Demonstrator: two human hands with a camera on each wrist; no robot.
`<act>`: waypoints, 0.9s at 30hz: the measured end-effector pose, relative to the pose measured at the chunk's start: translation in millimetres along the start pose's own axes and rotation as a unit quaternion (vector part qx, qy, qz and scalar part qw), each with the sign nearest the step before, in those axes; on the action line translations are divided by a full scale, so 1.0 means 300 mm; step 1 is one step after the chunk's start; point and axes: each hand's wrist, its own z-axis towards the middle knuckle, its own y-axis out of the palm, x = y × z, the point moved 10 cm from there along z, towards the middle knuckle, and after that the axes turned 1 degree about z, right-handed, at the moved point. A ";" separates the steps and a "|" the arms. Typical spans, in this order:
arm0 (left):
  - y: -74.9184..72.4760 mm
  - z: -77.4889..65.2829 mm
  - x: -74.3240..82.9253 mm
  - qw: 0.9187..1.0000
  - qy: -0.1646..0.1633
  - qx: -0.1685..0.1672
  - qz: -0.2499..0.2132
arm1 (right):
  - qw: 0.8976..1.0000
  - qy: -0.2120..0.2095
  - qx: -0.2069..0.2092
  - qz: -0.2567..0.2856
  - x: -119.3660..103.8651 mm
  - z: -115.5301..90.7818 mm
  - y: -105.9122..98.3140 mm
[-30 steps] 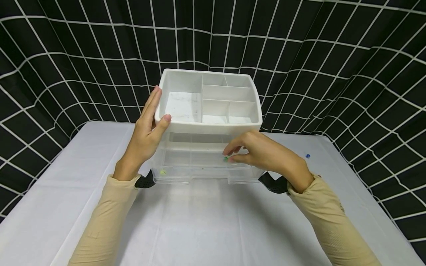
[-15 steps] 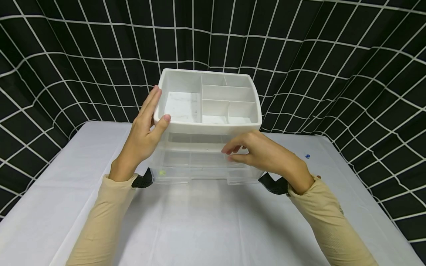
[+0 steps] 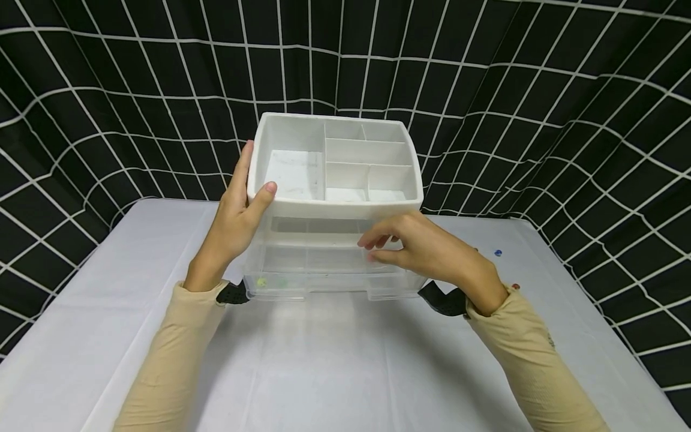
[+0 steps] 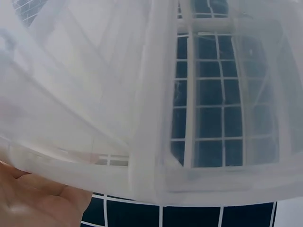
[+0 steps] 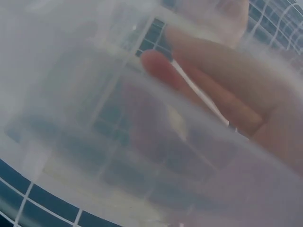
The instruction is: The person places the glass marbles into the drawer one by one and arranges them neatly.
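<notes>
A white desk organizer point(image 3: 337, 209) with an open compartmented top stands at the table's middle, its clear drawer point(image 3: 335, 282) pulled out at the front. My left hand point(image 3: 229, 222) holds the organizer's left side, thumb over the front rim and fingers along the outer wall. My right hand point(image 3: 415, 246) is over the drawer's right part, thumb and fingertips apart with nothing seen between them. Inside the drawer's front left lie a small yellow-green piece point(image 3: 261, 282) and a faint green one point(image 3: 283, 281). In the right wrist view, cloudy plastic partly covers the right hand point(image 5: 227, 85).
On the white-covered table point(image 3: 324, 366), a small blue piece point(image 3: 498, 252) lies to the right. A small reddish piece point(image 3: 515, 287) shows beside the right sleeve. Black grid-patterned cloth point(image 3: 345, 72) hangs behind and at both sides.
The green piece has left my right fingertips, and a faint green spot now shows at the drawer's front left. My right hand has hardly moved. The organizer has shifted slightly left in view.
</notes>
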 end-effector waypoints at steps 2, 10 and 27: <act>0.006 0.001 -0.004 1.000 -0.003 -0.005 -0.009 | 1.000 -0.005 0.008 -0.002 -0.001 -0.003 -0.007; 0.012 -0.001 -0.011 1.000 0.000 -0.007 -0.009 | 0.995 -0.039 0.093 -0.003 -0.009 -0.047 -0.071; 0.002 -0.002 0.029 0.997 0.039 0.013 0.062 | 0.966 -0.045 0.253 -0.044 0.045 -0.281 -0.189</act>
